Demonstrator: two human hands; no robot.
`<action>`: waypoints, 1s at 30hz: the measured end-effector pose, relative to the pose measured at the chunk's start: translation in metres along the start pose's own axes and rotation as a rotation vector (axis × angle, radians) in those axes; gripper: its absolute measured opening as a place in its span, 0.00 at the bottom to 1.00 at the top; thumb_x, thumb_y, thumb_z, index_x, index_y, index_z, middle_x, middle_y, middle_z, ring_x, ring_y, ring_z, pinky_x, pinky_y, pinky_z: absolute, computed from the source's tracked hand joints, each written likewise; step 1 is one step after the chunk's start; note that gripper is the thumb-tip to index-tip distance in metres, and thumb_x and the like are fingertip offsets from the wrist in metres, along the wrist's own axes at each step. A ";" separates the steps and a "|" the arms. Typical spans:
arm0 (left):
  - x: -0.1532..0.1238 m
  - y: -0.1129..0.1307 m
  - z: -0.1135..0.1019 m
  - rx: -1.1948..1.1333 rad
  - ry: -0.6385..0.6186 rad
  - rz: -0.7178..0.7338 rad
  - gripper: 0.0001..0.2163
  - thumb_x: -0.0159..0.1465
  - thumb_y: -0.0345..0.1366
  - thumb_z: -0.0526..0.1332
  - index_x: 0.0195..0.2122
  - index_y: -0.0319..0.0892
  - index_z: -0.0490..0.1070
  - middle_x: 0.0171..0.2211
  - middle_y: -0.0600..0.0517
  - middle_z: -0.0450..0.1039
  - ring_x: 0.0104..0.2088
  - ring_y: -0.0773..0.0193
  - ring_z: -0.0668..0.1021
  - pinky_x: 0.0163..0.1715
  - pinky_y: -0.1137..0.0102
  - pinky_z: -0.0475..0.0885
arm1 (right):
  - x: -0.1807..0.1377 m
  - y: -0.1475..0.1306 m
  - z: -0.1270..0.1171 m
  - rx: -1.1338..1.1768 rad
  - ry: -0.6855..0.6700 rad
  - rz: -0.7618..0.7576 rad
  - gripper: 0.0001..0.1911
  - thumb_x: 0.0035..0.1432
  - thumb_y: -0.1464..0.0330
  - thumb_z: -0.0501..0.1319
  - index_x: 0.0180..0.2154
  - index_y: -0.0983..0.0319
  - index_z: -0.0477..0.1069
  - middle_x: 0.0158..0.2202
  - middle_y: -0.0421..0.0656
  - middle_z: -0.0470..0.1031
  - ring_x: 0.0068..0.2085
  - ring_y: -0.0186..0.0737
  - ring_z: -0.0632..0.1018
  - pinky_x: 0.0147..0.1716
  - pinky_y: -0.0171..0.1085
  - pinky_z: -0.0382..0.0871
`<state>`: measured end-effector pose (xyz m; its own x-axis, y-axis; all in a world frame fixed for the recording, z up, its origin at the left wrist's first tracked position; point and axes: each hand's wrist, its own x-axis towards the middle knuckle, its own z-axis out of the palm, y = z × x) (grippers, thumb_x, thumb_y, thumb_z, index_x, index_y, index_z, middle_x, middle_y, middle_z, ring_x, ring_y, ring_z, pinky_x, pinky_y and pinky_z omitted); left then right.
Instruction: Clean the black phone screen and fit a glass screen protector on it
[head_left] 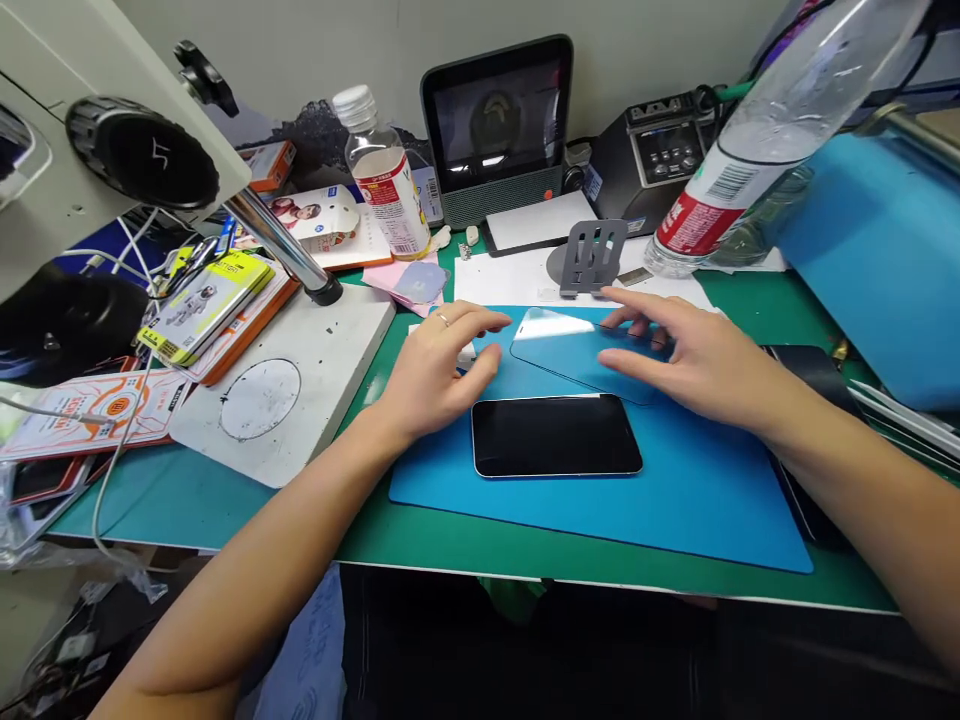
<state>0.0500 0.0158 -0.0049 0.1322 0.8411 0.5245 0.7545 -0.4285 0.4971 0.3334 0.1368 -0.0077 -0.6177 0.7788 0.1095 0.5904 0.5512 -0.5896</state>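
A smartphone (556, 437) with a dark screen lies face up on the blue mat (600, 520). Just behind it is a clear screen protector (559, 345) with a thin black border, set at a slant. My left hand (444, 370) is at its left side, thumb and fingers apart, with a ring on one finger. A small white item, partly hidden, shows beneath that hand. My right hand (679, 350) reaches over the protector's right part with fingers spread and covers some of its edge. Neither hand grips anything I can see.
A microscope stand base (322, 385) with a metal post (281, 240) stands left, beside stacked boxes (206, 305). Behind are a drink bottle (382, 175), a display screen (499, 125), a grey phone stand (592, 258) and a large tilted bottle (750, 160). A dark flat case (814, 375) lies right.
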 end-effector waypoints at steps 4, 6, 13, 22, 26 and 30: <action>-0.002 -0.004 0.002 0.037 -0.144 -0.045 0.20 0.73 0.45 0.62 0.60 0.40 0.72 0.56 0.41 0.77 0.57 0.51 0.78 0.58 0.57 0.74 | 0.001 -0.009 -0.002 0.258 0.080 0.130 0.32 0.59 0.52 0.68 0.63 0.53 0.76 0.45 0.47 0.82 0.44 0.50 0.79 0.44 0.51 0.77; -0.002 -0.004 0.003 0.040 -0.223 -0.052 0.29 0.71 0.52 0.65 0.66 0.38 0.67 0.61 0.39 0.74 0.61 0.47 0.76 0.61 0.55 0.72 | 0.001 -0.014 -0.005 0.360 0.087 0.178 0.29 0.59 0.53 0.69 0.61 0.53 0.78 0.42 0.46 0.82 0.42 0.47 0.79 0.45 0.50 0.78; -0.002 -0.003 0.003 0.032 -0.281 -0.090 0.32 0.71 0.53 0.64 0.70 0.43 0.64 0.65 0.39 0.72 0.63 0.45 0.74 0.62 0.53 0.73 | -0.002 -0.024 -0.009 0.405 0.153 0.226 0.25 0.56 0.54 0.71 0.54 0.55 0.83 0.38 0.45 0.84 0.37 0.44 0.79 0.47 0.51 0.78; -0.004 0.008 0.006 0.127 -0.201 -0.079 0.28 0.74 0.51 0.61 0.69 0.39 0.65 0.62 0.38 0.75 0.60 0.45 0.77 0.61 0.52 0.73 | -0.002 -0.027 -0.007 0.796 0.306 0.328 0.15 0.52 0.67 0.75 0.44 0.56 0.85 0.37 0.42 0.80 0.37 0.38 0.76 0.43 0.42 0.76; -0.003 0.021 0.013 0.041 -0.207 -0.030 0.29 0.74 0.53 0.60 0.68 0.37 0.65 0.61 0.38 0.77 0.58 0.47 0.79 0.59 0.54 0.75 | -0.001 -0.029 -0.010 0.900 0.252 0.348 0.13 0.53 0.66 0.75 0.43 0.55 0.85 0.37 0.41 0.78 0.38 0.37 0.75 0.37 0.38 0.75; 0.003 0.035 0.024 -0.073 -0.301 0.029 0.34 0.76 0.51 0.60 0.75 0.39 0.53 0.67 0.39 0.72 0.62 0.49 0.77 0.60 0.56 0.74 | -0.002 -0.028 -0.009 0.967 0.136 0.342 0.17 0.49 0.62 0.77 0.43 0.53 0.85 0.35 0.40 0.77 0.36 0.36 0.74 0.34 0.38 0.74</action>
<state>0.0921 0.0115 -0.0022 0.3458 0.8836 0.3158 0.7012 -0.4669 0.5388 0.3229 0.1228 0.0157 -0.3965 0.9087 -0.1306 0.0161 -0.1353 -0.9907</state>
